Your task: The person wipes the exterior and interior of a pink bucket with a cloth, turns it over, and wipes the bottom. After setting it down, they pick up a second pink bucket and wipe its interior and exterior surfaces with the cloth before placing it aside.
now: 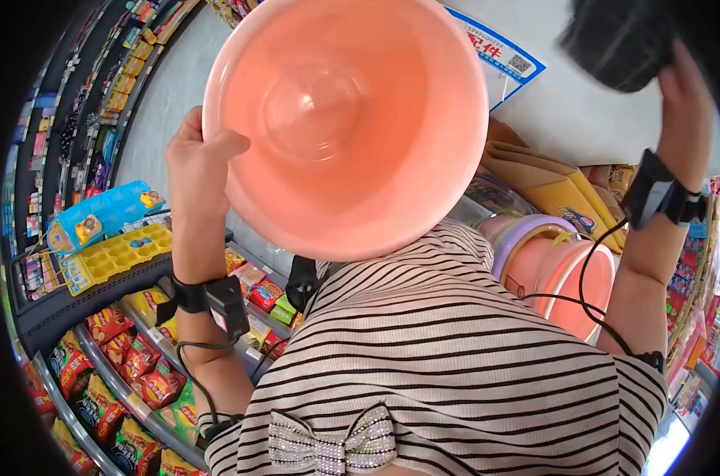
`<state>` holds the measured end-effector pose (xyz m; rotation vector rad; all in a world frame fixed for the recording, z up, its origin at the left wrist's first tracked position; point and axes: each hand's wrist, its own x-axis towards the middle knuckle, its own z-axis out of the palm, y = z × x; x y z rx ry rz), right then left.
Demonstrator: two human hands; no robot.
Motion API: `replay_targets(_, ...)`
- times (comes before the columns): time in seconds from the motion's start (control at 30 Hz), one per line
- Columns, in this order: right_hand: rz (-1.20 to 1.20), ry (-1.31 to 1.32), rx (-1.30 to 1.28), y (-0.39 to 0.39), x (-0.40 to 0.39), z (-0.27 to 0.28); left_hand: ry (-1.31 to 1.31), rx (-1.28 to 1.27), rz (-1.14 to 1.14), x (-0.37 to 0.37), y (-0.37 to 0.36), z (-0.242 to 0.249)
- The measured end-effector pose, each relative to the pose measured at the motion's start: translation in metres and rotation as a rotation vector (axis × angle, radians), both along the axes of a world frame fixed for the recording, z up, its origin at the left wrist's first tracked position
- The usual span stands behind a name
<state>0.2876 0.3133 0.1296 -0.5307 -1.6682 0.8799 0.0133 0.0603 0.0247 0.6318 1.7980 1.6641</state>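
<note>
A large pink plastic basin [360,182] is tilted with its inside facing me, in the upper middle of the head view. My left hand [200,159] grips its left rim, the thumb over the inner edge and the other fingers hidden behind. At the upper right, my right hand [679,83] holds a dark, faintly checked cloth [623,44], well apart from the basin. Motion and the view's dark edge blur the cloth and part of that hand. Both wrists wear black straps with small devices and cables.
Snack packets [150,373] fill the shelves at lower left, below a blue and yellow display tray [122,252]. More stocked shelves [82,103] curve behind. Stacked buckets [570,278] and yellow cartons [550,186] stand close on the right, under a blue-edged sign [499,55].
</note>
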Motion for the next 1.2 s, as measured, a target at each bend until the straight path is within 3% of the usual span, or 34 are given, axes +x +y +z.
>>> replay_targets(0.07,-0.038,-0.202,-0.164,-0.019,-0.019,-0.013,0.0,-0.01,-0.034,0.002,0.005,0.001)
replay_targets(0.2,0.456,-0.57,-0.736,-0.062,-0.066,-0.077,0.059,-0.01,-0.144,0.015,0.018,0.014)
replay_targets(0.23,0.529,-0.488,-0.715,-0.063,-0.078,-0.101,0.082,-0.016,-0.165,0.019,0.02,0.017)
replay_targets(0.33,0.616,0.009,-1.329,-0.058,-0.117,-0.13,0.115,0.013,-0.25,0.024,0.026,0.019)
replay_targets(0.43,1.117,0.509,-1.341,-0.057,-0.137,-0.139,0.167,0.025,-0.315,0.032,0.034,0.028)
replay_targets(0.47,1.208,0.547,-1.365,-0.077,-0.134,-0.13,0.181,0.049,-0.32,0.034,0.036,0.029)
replay_targets(0.5,0.94,0.682,-1.315,-0.083,-0.156,-0.148,0.194,0.073,-0.325,0.036,0.037,0.029)
replay_targets(0.57,0.701,0.475,-1.418,-0.12,-0.141,-0.12,0.225,0.108,-0.345,0.04,0.041,0.031)
replay_targets(0.63,0.668,0.115,-1.268,-0.138,-0.15,-0.164,0.258,0.125,-0.37,0.044,0.042,0.034)
replay_targets(0.7,0.803,-0.238,-0.643,-0.146,-0.13,-0.204,0.355,0.046,-0.397,0.044,0.045,0.035)
replay_targets(0.77,0.902,-1.102,-0.178,-0.136,-0.097,-0.223,0.463,-0.059,-0.431,0.047,0.047,0.04)
replay_targets(0.83,0.869,-1.636,0.35,-0.105,-0.083,-0.24,0.578,-0.188,-0.469,0.053,0.049,0.047)
replay_targets(0.9,0.67,-1.868,0.706,-0.064,-0.087,-0.251,0.637,-0.136,-0.47,0.053,0.054,0.047)
replay_targets(0.97,0.436,-1.832,0.893,-0.04,-0.09,-0.251,0.592,-0.142,-0.537,0.06,0.057,0.06)
replay_targets(1.1,0.207,-1.152,0.368,-0.034,-0.077,-0.297,0.642,-0.104,-0.603,0.065,0.058,0.064)
replay_targets(1.2,0.083,-1.18,0.073,-0.069,-0.088,-0.287,0.677,-0.04,-0.649,0.069,0.06,0.06)
